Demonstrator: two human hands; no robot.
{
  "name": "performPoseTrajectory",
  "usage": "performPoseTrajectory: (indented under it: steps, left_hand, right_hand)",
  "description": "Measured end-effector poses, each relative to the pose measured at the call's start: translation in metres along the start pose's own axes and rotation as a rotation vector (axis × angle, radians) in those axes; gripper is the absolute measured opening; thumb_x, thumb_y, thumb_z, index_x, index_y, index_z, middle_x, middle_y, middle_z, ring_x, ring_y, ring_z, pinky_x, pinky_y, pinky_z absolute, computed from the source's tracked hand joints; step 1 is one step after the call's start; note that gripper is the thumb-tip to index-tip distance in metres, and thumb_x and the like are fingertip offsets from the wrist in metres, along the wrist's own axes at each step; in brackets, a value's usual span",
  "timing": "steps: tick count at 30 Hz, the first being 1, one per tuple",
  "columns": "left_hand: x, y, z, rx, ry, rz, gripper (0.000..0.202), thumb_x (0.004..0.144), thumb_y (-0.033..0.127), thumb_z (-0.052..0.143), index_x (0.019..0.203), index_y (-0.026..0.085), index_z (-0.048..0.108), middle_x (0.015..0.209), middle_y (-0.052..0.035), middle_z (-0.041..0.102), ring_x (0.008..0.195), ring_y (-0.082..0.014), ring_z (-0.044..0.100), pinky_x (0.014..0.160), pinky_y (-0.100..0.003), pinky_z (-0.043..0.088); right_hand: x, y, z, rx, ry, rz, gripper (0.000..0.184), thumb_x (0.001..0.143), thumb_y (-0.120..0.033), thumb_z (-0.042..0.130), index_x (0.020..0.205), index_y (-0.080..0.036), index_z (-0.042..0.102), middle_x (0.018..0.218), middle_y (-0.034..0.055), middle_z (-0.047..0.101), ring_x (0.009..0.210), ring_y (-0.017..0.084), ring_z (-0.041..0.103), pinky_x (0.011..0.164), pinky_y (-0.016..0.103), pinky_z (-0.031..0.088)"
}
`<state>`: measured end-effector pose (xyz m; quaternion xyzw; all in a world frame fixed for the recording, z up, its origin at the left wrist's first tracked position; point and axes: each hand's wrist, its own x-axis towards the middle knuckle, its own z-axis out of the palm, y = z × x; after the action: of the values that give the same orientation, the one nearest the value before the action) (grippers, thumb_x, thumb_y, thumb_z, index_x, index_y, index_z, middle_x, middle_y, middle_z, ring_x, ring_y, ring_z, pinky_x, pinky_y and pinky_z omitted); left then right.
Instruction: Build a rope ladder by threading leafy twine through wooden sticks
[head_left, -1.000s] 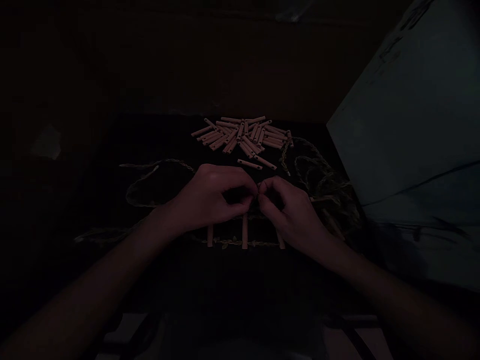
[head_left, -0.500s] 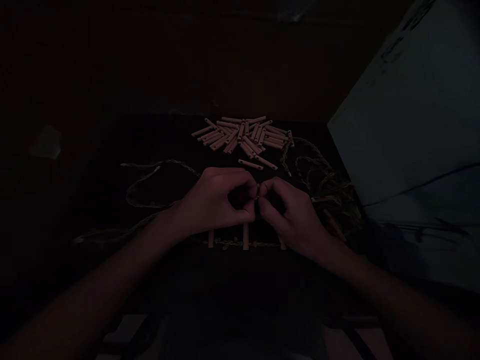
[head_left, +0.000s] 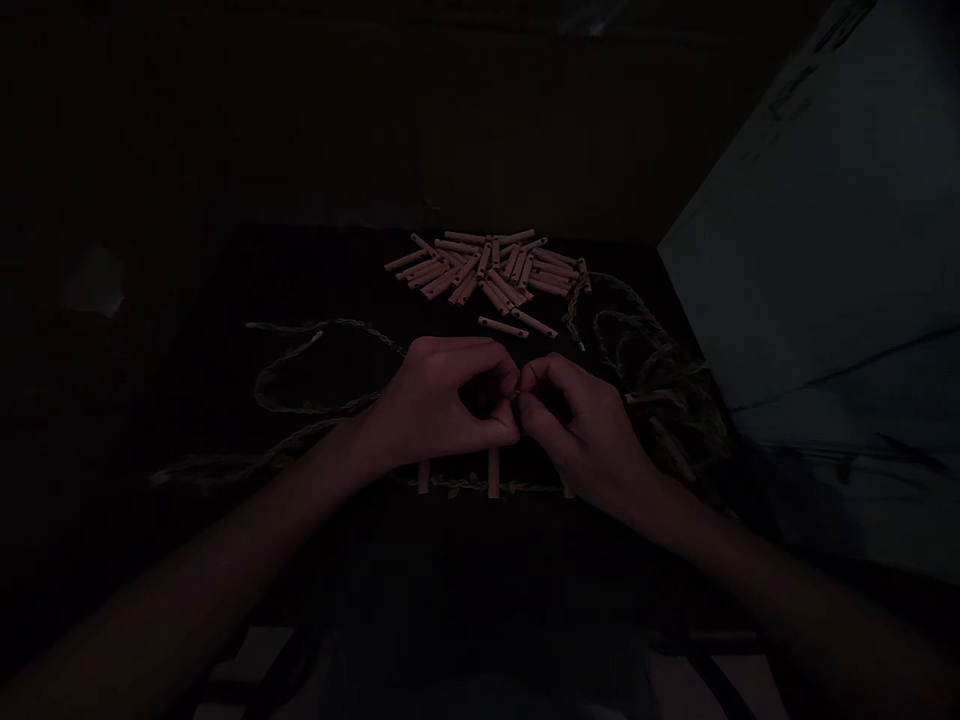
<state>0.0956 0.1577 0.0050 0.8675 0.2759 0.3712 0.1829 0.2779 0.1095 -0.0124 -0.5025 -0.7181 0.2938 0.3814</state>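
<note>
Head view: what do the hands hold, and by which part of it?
The left hand and right hand pinch something small between their fingertips, above a braided brown twine; it is too dark to tell what, or which part.

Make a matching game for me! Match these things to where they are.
Things:
1. Heap of pale wooden sticks
2. Two loose pale wooden sticks
3. Tangled brownish twisted cord
4. Pale wooden sticks tied along a cord

Places:
A. Right of the right hand
B. Below the left hand
C. Farthest ahead of the hands
D. Just above the hands

Pairs: 1-C, 2-D, 3-A, 4-B
</note>
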Motion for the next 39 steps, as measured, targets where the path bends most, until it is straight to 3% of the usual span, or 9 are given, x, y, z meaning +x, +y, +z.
performPoseTrajectory:
  steps: [3,10,18,32,39]
  left_hand:
    - [0.0,-0.002,0.0,-0.008,-0.006,0.019,0.009,0.068,0.007,0.063,0.075,0.013,0.065,0.065,0.0043,0.06,0.058,-0.0055,0.053,0.056,-0.017,0.04]
    - [-0.002,-0.004,-0.001,-0.034,-0.065,0.068,0.013,0.068,0.004,0.063,0.078,0.013,0.065,0.07,0.0039,0.061,0.061,-0.0054,0.055,0.059,-0.016,0.041]
    - [-0.001,-0.002,-0.002,-0.08,-0.097,0.055,0.012,0.07,0.004,0.063,0.077,0.013,0.065,0.071,0.0029,0.063,0.062,-0.0061,0.055,0.059,-0.017,0.043]
    - [0.0,-0.004,-0.011,0.003,-0.195,0.108,0.01,0.079,0.007,0.064,0.087,0.011,0.067,0.081,-0.0017,0.066,0.071,-0.0097,0.06,0.065,-0.021,0.046]
    - [-0.003,-0.008,-0.005,0.006,-0.164,0.127,0.01,0.073,0.006,0.065,0.08,0.013,0.065,0.073,0.0022,0.063,0.065,-0.008,0.057,0.06,-0.02,0.043]
  right_hand:
    - [0.001,0.0,-0.002,-0.01,0.006,-0.02,0.003,0.088,-0.019,0.057,0.09,-0.02,0.058,0.085,-0.0006,0.063,0.075,0.013,0.057,0.069,0.027,0.043]
    - [0.007,-0.001,-0.016,-0.231,-0.034,-0.224,0.005,0.087,-0.02,0.057,0.088,-0.017,0.061,0.083,0.002,0.063,0.076,0.015,0.059,0.07,0.03,0.041]
    - [0.01,0.002,-0.019,-0.216,-0.125,-0.225,0.004,0.086,-0.02,0.056,0.086,-0.017,0.059,0.08,0.0011,0.061,0.074,0.015,0.057,0.069,0.029,0.039]
    - [0.006,0.005,-0.013,-0.259,-0.12,-0.154,0.007,0.089,-0.023,0.052,0.088,-0.017,0.056,0.084,0.0021,0.058,0.075,0.016,0.055,0.069,0.03,0.038]
    - [0.004,0.005,-0.009,-0.27,-0.124,-0.187,0.008,0.09,-0.024,0.052,0.088,-0.017,0.055,0.083,0.0019,0.058,0.073,0.016,0.055,0.067,0.03,0.038]
